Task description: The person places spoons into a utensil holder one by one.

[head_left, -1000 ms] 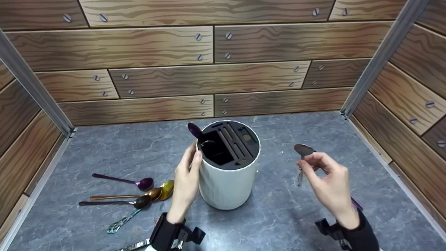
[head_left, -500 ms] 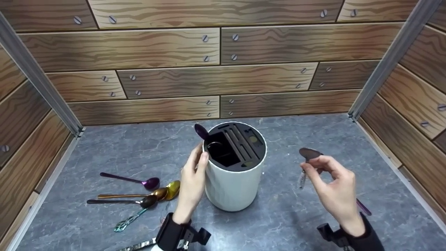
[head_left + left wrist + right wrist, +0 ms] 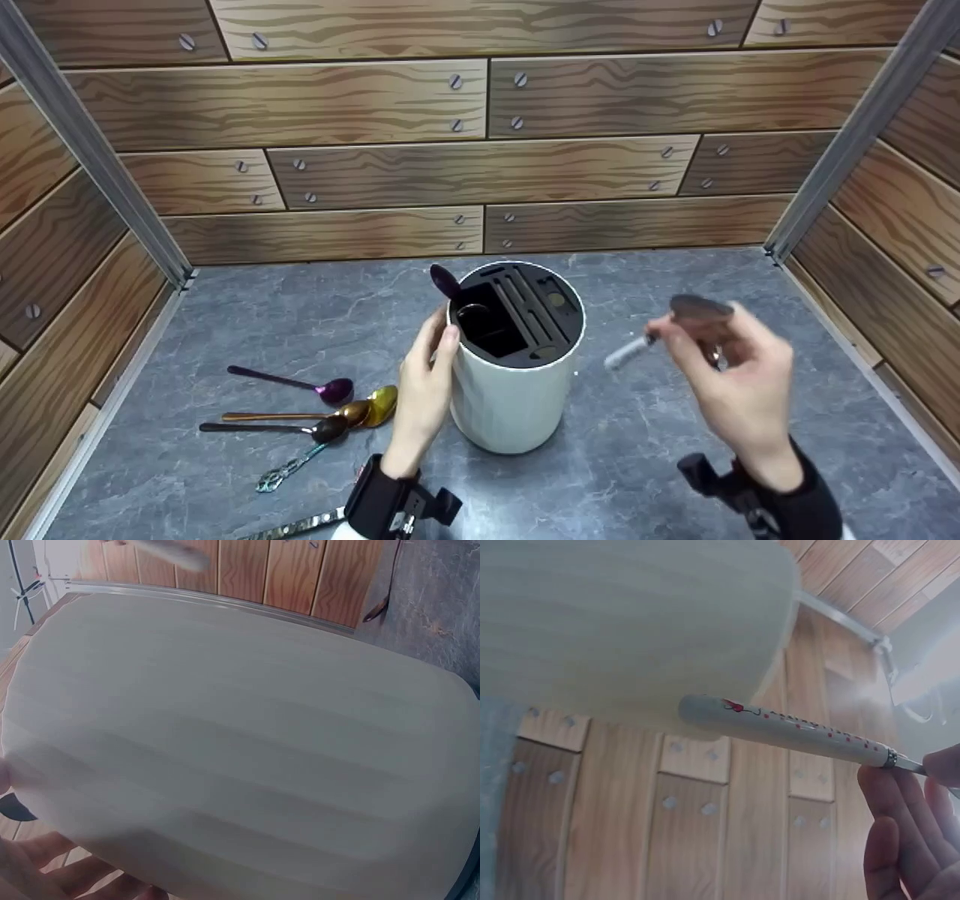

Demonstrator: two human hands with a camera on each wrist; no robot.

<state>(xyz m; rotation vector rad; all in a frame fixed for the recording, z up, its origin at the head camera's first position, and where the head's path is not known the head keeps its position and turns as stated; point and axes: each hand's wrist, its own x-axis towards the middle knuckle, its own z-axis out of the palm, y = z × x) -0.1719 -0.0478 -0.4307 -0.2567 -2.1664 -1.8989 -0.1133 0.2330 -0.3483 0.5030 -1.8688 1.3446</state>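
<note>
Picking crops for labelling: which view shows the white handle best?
Right wrist: the white handle shows large and full-length, with red markings and a metal collar visible. Head shows it small and blurred, markings lost. Left wrist catches only a blurred pale piece at the top edge, probably the same handle.

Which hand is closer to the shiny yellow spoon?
The left hand. It holds the side of the white holder, close beside the yellow spoon. The right hand is out past the holder's other side, so it's much farther away.
</note>
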